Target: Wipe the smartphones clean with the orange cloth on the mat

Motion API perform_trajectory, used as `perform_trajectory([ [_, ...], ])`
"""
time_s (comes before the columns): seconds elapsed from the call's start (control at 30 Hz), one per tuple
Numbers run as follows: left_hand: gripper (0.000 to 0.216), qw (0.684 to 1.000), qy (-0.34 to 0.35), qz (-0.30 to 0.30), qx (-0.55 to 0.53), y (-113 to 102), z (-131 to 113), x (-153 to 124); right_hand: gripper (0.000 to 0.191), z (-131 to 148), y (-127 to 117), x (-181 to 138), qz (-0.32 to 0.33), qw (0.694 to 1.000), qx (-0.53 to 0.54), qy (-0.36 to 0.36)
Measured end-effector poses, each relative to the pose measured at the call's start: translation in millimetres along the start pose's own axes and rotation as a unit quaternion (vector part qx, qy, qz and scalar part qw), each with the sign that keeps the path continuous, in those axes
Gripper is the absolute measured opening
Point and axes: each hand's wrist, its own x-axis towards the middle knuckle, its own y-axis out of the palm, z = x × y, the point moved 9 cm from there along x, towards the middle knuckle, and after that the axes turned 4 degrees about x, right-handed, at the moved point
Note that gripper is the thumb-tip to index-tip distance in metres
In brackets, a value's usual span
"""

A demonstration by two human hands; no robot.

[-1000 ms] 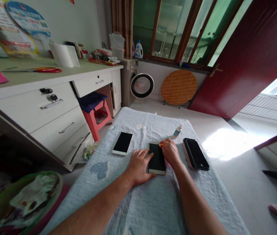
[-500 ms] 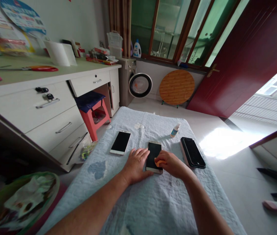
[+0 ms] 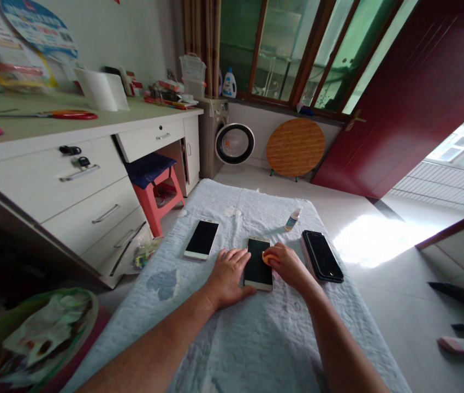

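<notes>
A smartphone (image 3: 258, 265) with a dark screen and pale frame lies face up on the cloth. My left hand (image 3: 227, 277) rests along its left side, fingers stretched out and thumb near its bottom edge. Pinched in my right hand (image 3: 287, 265) is a small orange cleaning pad (image 3: 268, 257), held against the right part of the screen; my fingers hide some of it. To the left lies a white smartphone (image 3: 201, 239). A stack of dark phones (image 3: 322, 256) lies to the right, with a small spray bottle (image 3: 293, 219) standing behind it.
A pale blue quilted cloth (image 3: 232, 338) covers the surface under the phones. A red stool (image 3: 160, 191) stands by the white desk (image 3: 93, 207). At the lower left is a bin (image 3: 96, 311) with crumpled tissue. Farther back are a washing machine (image 3: 211, 142) and a round wooden tabletop (image 3: 295, 147).
My right hand has moved the orange pad slightly up and to the right across the screen. My left hand stays in place beside the phone.
</notes>
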Motion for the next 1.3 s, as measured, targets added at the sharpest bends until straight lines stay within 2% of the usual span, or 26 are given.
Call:
perform_trajectory([
  [0.23, 0.082, 1.0, 0.003, -0.015, -0.005, -4.5, -2.5, 0.1, 0.021, -12.8, -1.3, 31.9, -0.115, 0.991, -0.062, 0.03],
  [0.37, 0.081, 1.0, 0.006, -0.021, -0.012, -4.6, -2.5, 0.2, 0.022, -10.3, 4.4, 40.1, -0.115, 0.991, -0.061, 0.037],
  [0.57, 0.086, 0.998, 0.018, -0.051, -0.041, -6.5, -2.0, -0.9, 0.024, 14.1, 14.4, 29.7, -0.037, 0.999, 0.005, -0.02],
  [0.67, 0.092, 0.999, 0.003, -0.04, -0.029, -2.6, 1.3, -1.6, 0.024, 32.9, 22.3, 14.9, 0.023, 0.998, 0.021, -0.062],
  [0.87, 0.083, 1.0, 0.001, -0.019, -0.004, 1.0, 1.2, -1.2, 0.024, 59.7, 34.5, -19.2, 0.159, 0.981, 0.057, -0.098],
  [0.97, 0.082, 1.0, 0.002, -0.021, -0.007, -0.2, 0.5, -0.6, 0.026, 62.0, 33.0, -25.2, 0.187, 0.976, 0.057, -0.097],
  [1.03, 0.083, 1.0, 0.002, -0.022, -0.006, -1.0, 0.0, -0.6, 0.027, 56.6, 28.6, -20.4, 0.165, 0.982, 0.043, -0.085],
  [1.17, 0.084, 0.999, 0.008, -0.03, -0.009, -4.9, -2.4, -1.6, 0.024, 39.7, 16.3, 1.9, 0.065, 0.996, -0.002, -0.063],
  [1.3, 0.083, 0.999, 0.025, -0.035, -0.026, -9.1, -6.6, -1.7, 0.024, 27.4, 14.3, 26.9, 0.009, 0.998, -0.03, -0.05],
])
